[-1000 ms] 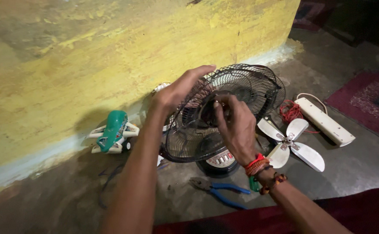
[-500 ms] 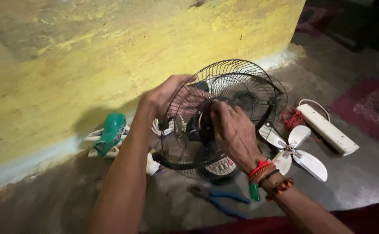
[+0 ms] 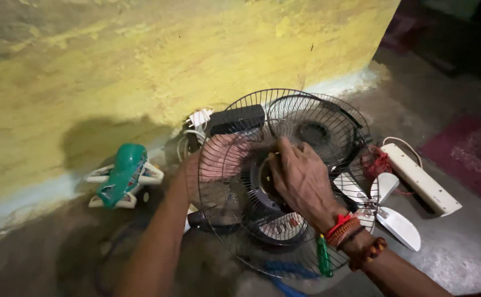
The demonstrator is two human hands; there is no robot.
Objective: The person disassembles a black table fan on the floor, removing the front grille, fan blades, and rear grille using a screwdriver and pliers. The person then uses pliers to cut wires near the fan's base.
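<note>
A round black wire fan grille stood tilted on the floor by the yellow wall. The right hand pinched its hub from in front; the left hand gripped behind the mesh, fingers closed.

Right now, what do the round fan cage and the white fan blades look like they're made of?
The fan cage looks like thin metal wire with a dark coating: fine see-through spokes and rings. The white fan blades look like smooth, moulded plastic with a dull sheen, though that's only a guess.
</note>
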